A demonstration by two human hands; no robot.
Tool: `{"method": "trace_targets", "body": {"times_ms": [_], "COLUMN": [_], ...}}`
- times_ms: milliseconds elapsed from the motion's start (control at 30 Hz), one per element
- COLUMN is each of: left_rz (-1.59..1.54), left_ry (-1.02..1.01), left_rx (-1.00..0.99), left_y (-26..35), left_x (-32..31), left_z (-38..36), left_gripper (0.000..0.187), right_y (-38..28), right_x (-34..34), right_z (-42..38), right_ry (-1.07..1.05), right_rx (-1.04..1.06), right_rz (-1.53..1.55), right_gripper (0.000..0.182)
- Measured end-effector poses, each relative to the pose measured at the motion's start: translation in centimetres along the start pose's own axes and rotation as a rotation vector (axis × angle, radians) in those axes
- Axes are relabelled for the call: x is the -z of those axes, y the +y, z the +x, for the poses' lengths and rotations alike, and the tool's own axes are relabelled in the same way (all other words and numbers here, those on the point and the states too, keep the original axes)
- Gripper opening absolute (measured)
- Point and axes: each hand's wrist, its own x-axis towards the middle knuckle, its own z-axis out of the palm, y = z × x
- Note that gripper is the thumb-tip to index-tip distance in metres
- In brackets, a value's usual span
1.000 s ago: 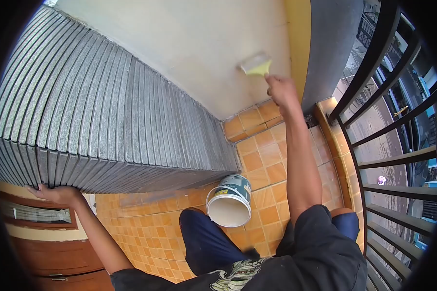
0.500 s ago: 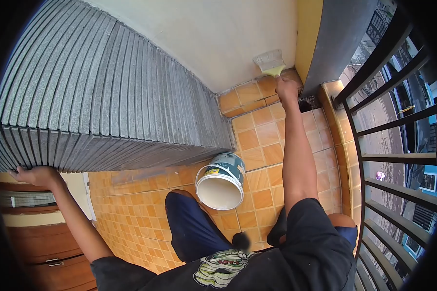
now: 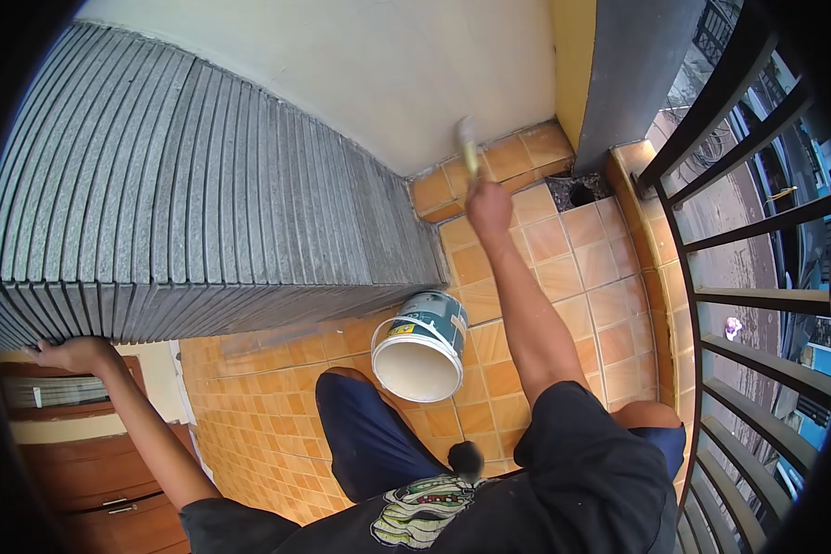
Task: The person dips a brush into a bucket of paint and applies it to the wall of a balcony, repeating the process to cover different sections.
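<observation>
My right hand (image 3: 489,207) is closed around the handle of a paintbrush (image 3: 469,148). The brush is seen edge-on, its bristles at the lower part of the pale wall (image 3: 369,74), just above the tiled ledge; they are slightly blurred. On the far left, my left hand (image 3: 72,355) rests with fingers outstretched against the edge of the grey ribbed pillar (image 3: 203,175). A paint bucket (image 3: 419,362) with a green label and white handle stands on the floor between my knees and the pillar, its inside coated off-white.
Orange tiles (image 3: 545,242) cover the floor. A dark hole (image 3: 582,192) opens at the far right corner, beside a low tiled curb (image 3: 660,249). Metal railing bars (image 3: 757,299) run along the right, with a street beyond. Wooden drawers (image 3: 102,471) stand at lower left.
My right hand has moved left along the wall base with the paintbrush, which has turned from its broad face to edge-on. The left hand stays against the pillar; the view has shifted slightly.
</observation>
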Motion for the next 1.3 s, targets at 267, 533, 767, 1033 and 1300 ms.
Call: {"method": "trace_targets", "body": {"times_ms": [267,533,767,1033,1300], "left_rz": [0.060,-0.168,-0.110,-0.127,-0.157], "left_ry": [-0.020,0.046,0.011,0.016,-0.004], "left_rx": [-0.044,0.058,-0.062,-0.074,-0.065], "left_y": [-0.6,-2.6,-0.5,-1.3,-1.2], "left_x": [0.1,0.1,-0.6,-0.6,-0.6], "left_z": [0.1,1.6,0.5,1.2,1.2], "left_gripper": [0.059,0.063,0.063,0.064,0.066], "right_y": [2.2,7.8,5.8,-2.2,-0.9], "right_x": [-1.9,5.2,-1.0,-2.4,-2.6], "right_z": [0.2,4.7,2.2,-2.0,-0.6], "right_ry": [-0.201,0.125,0.322,-0.175,-0.388], "right_rx": [0.322,-0.115,-0.152,-0.005,0.337], "right_rz": [-0.118,-0.235,0.021,0.013,-0.100], "right_gripper": [0.030,0.035,0.039,0.035,0.035]}}
